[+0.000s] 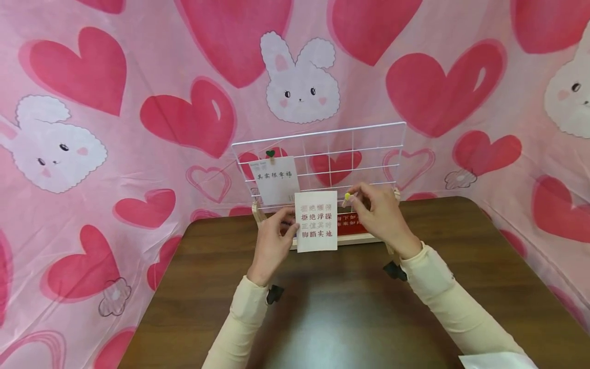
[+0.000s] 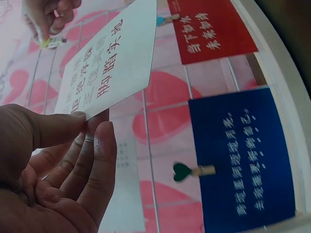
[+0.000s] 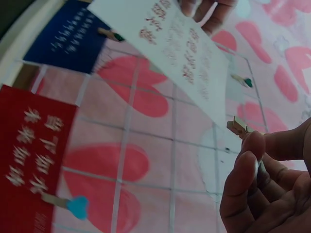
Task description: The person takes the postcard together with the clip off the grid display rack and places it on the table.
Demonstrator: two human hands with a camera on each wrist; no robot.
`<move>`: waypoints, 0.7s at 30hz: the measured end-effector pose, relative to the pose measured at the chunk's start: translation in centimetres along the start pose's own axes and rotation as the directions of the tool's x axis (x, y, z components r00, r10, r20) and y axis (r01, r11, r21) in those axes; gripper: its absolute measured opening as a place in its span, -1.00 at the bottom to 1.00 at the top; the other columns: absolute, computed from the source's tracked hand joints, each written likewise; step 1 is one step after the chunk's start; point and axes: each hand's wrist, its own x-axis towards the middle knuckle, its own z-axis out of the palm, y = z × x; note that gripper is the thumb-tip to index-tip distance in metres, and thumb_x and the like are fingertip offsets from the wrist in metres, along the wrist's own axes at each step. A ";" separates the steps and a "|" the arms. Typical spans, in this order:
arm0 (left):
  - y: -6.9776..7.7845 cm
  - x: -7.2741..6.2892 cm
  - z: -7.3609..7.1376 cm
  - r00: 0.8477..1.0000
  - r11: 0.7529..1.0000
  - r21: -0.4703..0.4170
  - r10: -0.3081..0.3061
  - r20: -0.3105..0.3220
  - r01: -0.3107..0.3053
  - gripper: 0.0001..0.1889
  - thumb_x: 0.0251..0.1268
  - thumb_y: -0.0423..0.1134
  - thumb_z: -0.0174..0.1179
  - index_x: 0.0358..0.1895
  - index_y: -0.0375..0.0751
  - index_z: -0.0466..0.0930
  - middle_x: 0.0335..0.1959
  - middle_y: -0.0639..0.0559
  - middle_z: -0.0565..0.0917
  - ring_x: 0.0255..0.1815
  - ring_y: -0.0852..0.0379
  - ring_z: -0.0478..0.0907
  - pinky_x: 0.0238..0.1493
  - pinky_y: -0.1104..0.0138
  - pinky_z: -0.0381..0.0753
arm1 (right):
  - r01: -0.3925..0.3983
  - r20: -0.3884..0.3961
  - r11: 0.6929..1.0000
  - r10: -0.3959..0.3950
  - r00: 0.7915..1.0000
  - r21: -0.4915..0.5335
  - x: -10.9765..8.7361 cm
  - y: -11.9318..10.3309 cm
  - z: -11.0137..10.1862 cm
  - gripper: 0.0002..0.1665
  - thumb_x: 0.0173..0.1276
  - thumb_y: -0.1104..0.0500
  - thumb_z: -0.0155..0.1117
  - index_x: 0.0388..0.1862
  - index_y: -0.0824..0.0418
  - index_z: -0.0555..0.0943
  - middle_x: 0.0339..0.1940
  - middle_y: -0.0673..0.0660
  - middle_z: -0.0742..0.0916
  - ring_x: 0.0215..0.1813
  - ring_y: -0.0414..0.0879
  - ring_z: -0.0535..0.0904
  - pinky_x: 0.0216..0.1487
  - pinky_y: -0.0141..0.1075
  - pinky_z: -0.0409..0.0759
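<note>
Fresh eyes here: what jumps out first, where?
Likely the pink backdrop, its red hearts and white rabbits filling the space behind the table. Then, central in the head view, the left hand pinching a white card with red lettering before a wire grid, and the right hand holding a yellow-topped clip beside it.

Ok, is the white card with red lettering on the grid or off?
Off: the left hand pinches the card in front of the grid, and the yellow-topped clip in the right hand is apart from it.
</note>
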 end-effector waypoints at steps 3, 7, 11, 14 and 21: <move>-0.5 -0.5 -0.7 1.000 0.999 0.026 -0.025 -0.011 0.025 -0.70 0.34 -0.47 0.34 0.10 -0.22 0.71 -0.27 -0.11 0.78 -0.33 0.06 0.78 -0.22 0.26 0.73 | -0.022 0.030 1.000 0.023 0.999 -0.022 -0.3 0.1 0.9 -0.89 0.42 0.34 0.32 -0.14 0.25 0.74 -0.55 0.08 0.71 -0.52 -0.17 0.44 -0.44 -0.38 0.36; -1.2 -1.0 -1.5 0.999 0.998 0.035 -0.043 -0.023 0.044 -0.71 0.33 -0.48 0.33 0.08 -0.23 0.71 -0.28 -0.13 0.78 -0.32 0.02 0.78 -0.23 0.30 0.71 | -0.076 0.081 0.997 0.079 0.994 -0.031 -0.7 0.1 2.0 -0.88 0.44 0.27 0.32 -0.10 0.23 0.73 -0.44 0.09 0.77 -0.43 -0.14 0.50 -0.35 -0.34 0.44; -1.6 -1.7 -2.1 0.998 0.998 0.033 -0.061 -0.017 0.061 -0.70 0.33 -0.48 0.33 0.10 -0.24 0.70 -0.28 -0.13 0.77 -0.33 -0.02 0.78 -0.26 0.36 0.68 | -0.112 0.124 0.994 0.113 0.986 -0.015 -1.2 0.2 3.0 -0.86 0.46 0.26 0.30 -0.07 0.23 0.72 -0.32 0.11 0.81 -0.35 -0.11 0.53 -0.25 -0.28 0.50; -2.0 -2.2 -2.5 0.997 0.996 0.038 -0.075 -0.016 0.076 -0.70 0.33 -0.48 0.33 0.10 -0.23 0.70 -0.31 -0.13 0.76 -0.33 -0.02 0.78 -0.28 0.36 0.65 | -0.122 0.148 0.993 0.121 0.982 -0.005 -1.6 0.3 3.8 -0.87 0.47 0.26 0.30 -0.08 0.23 0.72 -0.31 0.12 0.81 -0.36 -0.11 0.52 -0.22 -0.26 0.49; -3.0 -3.1 -3.6 0.993 0.991 0.065 -0.115 -0.026 0.116 -0.67 0.33 -0.48 0.34 0.14 -0.24 0.69 -0.28 -0.13 0.78 -0.32 0.03 0.80 -0.17 0.22 0.73 | -0.137 0.185 0.990 0.131 0.974 0.018 -2.2 0.6 5.4 -0.90 0.46 0.26 0.31 -0.12 0.20 0.73 -0.41 0.08 0.78 -0.47 -0.17 0.46 -0.37 -0.33 0.44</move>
